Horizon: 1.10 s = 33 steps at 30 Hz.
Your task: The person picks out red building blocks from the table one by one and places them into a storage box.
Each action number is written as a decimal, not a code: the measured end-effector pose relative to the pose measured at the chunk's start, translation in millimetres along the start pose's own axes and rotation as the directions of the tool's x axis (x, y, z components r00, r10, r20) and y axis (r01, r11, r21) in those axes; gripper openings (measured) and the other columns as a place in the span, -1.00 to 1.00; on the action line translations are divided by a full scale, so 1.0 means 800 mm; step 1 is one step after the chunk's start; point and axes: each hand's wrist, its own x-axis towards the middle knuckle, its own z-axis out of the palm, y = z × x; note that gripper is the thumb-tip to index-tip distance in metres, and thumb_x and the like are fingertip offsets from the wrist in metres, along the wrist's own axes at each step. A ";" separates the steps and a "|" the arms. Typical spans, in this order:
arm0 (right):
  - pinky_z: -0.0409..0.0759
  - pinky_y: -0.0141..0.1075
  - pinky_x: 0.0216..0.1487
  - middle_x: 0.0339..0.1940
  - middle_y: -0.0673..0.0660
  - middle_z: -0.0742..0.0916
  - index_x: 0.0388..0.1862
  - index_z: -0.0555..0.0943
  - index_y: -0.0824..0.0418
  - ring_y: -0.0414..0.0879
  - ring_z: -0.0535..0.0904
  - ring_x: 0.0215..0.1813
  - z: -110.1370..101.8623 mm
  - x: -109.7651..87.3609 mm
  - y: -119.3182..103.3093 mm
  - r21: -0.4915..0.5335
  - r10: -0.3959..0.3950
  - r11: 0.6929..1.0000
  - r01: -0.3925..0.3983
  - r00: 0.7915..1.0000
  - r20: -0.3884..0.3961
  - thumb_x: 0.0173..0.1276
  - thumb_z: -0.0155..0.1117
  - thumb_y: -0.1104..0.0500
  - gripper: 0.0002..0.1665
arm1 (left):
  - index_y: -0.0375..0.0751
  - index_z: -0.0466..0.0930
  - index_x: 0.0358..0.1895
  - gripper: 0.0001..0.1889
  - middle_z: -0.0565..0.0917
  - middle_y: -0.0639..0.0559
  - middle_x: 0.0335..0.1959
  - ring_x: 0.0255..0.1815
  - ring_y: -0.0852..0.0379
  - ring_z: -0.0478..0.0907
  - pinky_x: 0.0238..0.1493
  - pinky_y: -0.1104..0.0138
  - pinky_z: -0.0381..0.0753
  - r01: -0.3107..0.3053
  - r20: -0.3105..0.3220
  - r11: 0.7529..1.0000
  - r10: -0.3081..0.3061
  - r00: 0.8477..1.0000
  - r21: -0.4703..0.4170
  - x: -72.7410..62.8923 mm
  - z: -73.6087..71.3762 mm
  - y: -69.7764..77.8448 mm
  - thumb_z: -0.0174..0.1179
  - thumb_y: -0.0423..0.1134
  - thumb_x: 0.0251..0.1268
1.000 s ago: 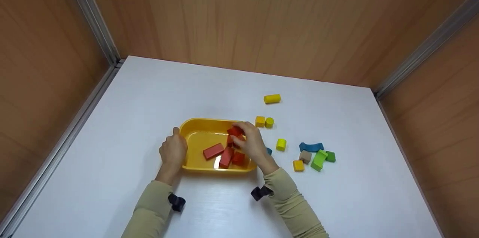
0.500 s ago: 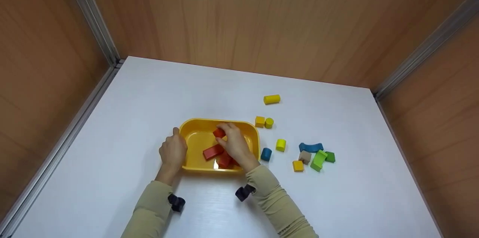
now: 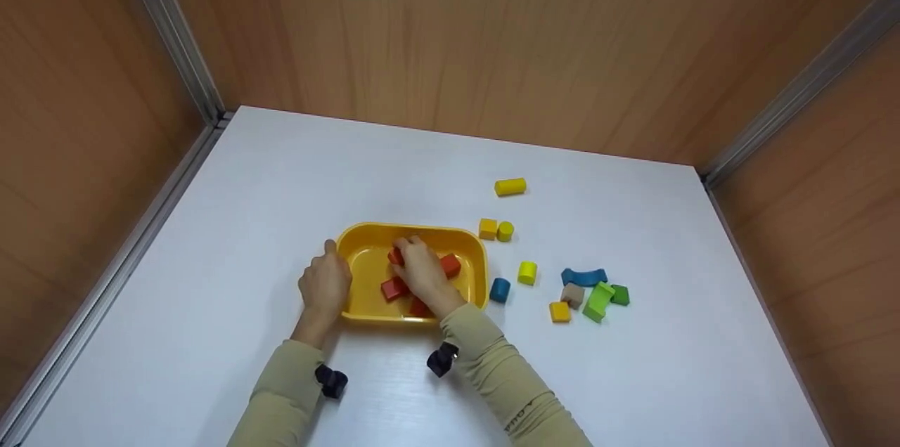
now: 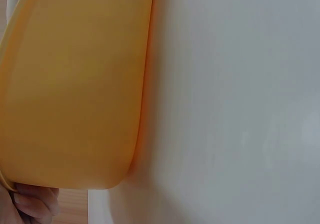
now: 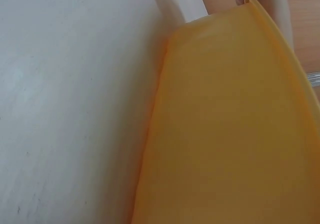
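Note:
My left hand [image 3: 326, 284] grips the left rim of a yellow plastic tray [image 3: 365, 308]. In the left wrist view its fingers [image 4: 36, 203] curl beneath the rim of the tray [image 4: 75, 84]. Inside the tray, my right hand [image 3: 424, 275] pinches a red block [image 3: 395, 256] between thumb and fingers. Other red blocks lie in the tray: one block [image 3: 450, 265] right of the hand, another block [image 3: 394, 288] in front of it, partly covered. The right wrist view shows only the tray's outer wall [image 5: 230, 119] and the left hand behind it.
Right of the tray lie a blue cylinder [image 3: 500, 290], a yellow cylinder [image 3: 527, 273] and a yellow cube [image 3: 488, 228]. Farther right are a blue arch [image 3: 584, 277] and green blocks [image 3: 598, 302]. A long yellow cylinder [image 3: 510, 187] lies farther back. Wooden panels [image 3: 450, 39] surround the white table.
My right hand has moved left across the tray with a red block. This uncovered the tray's right end and the blue cylinder beside it. The left hand has stayed on the rim.

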 end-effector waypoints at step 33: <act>0.48 -0.32 -0.36 -0.47 0.08 0.53 -0.36 0.51 0.21 -0.07 0.48 -0.37 0.011 0.008 0.000 -0.057 0.077 0.996 -0.072 0.992 0.097 0.11 0.29 0.17 -0.83 | -0.45 0.27 0.00 -0.71 0.51 -0.21 -0.61 -0.68 -0.01 0.43 -0.64 0.15 0.44 0.020 0.022 1.000 -0.020 1.000 0.007 0.000 -0.001 -0.002 -0.12 -0.36 0.26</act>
